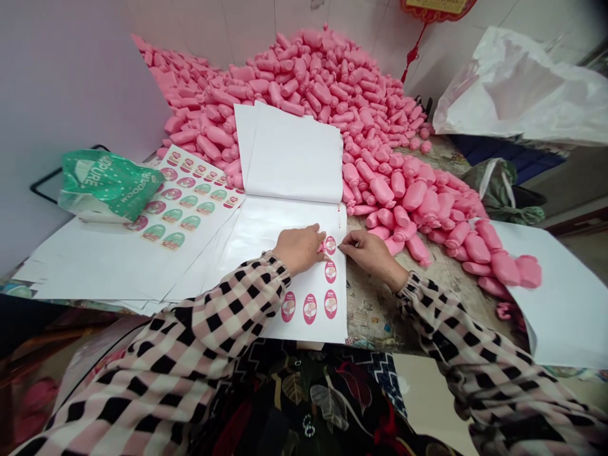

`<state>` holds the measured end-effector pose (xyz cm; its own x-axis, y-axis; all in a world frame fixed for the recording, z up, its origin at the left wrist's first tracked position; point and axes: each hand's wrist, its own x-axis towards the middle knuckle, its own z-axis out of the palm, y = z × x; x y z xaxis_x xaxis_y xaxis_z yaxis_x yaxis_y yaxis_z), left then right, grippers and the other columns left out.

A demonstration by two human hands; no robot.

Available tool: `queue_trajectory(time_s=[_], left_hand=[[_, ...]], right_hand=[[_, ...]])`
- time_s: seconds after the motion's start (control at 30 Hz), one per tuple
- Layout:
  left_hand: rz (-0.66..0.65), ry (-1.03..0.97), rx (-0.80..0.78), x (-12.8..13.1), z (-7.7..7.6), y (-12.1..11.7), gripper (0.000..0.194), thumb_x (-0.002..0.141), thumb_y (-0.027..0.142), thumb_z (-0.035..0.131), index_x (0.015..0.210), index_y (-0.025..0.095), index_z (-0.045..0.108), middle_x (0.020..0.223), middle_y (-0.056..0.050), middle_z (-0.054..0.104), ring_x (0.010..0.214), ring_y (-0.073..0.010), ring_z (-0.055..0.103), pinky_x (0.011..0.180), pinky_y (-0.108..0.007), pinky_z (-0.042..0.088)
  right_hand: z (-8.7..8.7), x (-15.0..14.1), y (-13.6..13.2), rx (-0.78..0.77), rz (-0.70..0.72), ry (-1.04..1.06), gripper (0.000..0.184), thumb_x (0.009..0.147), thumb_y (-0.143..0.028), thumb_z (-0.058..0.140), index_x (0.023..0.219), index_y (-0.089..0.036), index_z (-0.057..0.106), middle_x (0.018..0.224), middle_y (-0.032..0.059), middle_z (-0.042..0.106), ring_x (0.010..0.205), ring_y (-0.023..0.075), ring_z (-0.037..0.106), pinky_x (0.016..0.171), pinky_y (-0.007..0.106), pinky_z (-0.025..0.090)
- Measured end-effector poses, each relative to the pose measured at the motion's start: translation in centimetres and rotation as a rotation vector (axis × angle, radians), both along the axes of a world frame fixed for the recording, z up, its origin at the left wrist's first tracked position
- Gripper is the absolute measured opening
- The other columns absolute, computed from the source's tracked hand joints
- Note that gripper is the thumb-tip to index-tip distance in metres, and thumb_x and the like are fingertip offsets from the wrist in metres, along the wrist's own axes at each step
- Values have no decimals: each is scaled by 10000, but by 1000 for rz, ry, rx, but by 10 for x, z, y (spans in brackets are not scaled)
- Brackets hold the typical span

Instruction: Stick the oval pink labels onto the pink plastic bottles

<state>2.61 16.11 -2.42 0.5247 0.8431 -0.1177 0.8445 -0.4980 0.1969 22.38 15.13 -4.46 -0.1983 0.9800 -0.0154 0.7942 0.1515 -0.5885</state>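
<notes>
The left hand (299, 250) is curled, w/ its fingers (313, 235) pinched on a small pink bit (323, 247) right by the top oval sticker (330, 245). The bit is too small to tell what it is. The right hand (373, 253) is beside it, fingertips (342, 248) at the sticker's edge, but I can't tell if they grip it. The sticker is on a white sheet (304, 332) w/ more pink ovals in a row. Checked sleeves (228, 316) run back to the person, who has a dark flowery top (304, 399) on. The sheet lies on a stack of white paper (289, 152), bent open like a big book. To the left is a sheet of green & pink stickers (190, 196), partly under a green plastic bag (107, 187). The table (375, 310) is old, spotty & stained. A huge heap of pink plastic bottles (313, 82) sits on it, up against the wall & spilling onto a white sheet (570, 304) on the right. The room has a lilac wall (71, 95), white tiles (451, 31), a red hanging knot (413, 50), a big white plastic bag (517, 88) & a dark green bag (503, 190).
</notes>
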Motion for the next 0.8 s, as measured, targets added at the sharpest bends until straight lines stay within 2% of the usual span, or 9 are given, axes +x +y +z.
queue_trajectory(time_s=[0.2, 0.37, 0.47, 0.63, 0.8], left_hand=[[-10, -11, 3, 0, 2, -1, 438, 804, 566, 499, 1121, 271, 569, 1280, -60, 538, 929, -249, 605, 665, -315, 410], [-16, -11, 12, -1, 0, 0, 444, 809, 567, 491, 1134, 273, 561, 1278, -65, 537, 944, -261, 605, 677, -331, 417], [-16, -5, 15, -1, -1, 0, 464, 812, 561, 488, 1175, 278, 544, 1324, -66, 508, 968, -271, 602, 684, -343, 425], [-16, 1, 12, 0, 0, 0, 475, 810, 553, 496, 1198, 281, 531, 1363, -56, 481, 988, -274, 602, 691, -352, 436], [-11, 8, 5, 0, 2, -1, 482, 812, 558, 493, 1204, 279, 530, 1352, -71, 489, 985, -278, 605, 695, -358, 441]], right_hand=[[2, -14, -22, 131, -107, -98, 122, 807, -269, 524, 757, -200, 612, 787, 13, 624, 735, 152, 547, 665, 269, 374], [-2, -24, -36, 219, -194, -112, 147, 845, -272, 493, 778, -203, 604, 821, 20, 616, 769, 159, 554, 683, 274, 375], [-2, -27, -40, 228, -211, -141, 156, 860, -283, 485, 805, -204, 608, 835, 24, 610, 776, 165, 556, 671, 276, 371], [3, -33, -49, 292, -187, -333, 220, 894, -276, 424, 845, -198, 624, 876, 58, 603, 787, 191, 546, 625, 297, 339], [0, -30, -40, 179, -276, -138, 168, 850, -289, 480, 804, -205, 619, 836, 26, 635, 764, 168, 561, 647, 282, 357]])
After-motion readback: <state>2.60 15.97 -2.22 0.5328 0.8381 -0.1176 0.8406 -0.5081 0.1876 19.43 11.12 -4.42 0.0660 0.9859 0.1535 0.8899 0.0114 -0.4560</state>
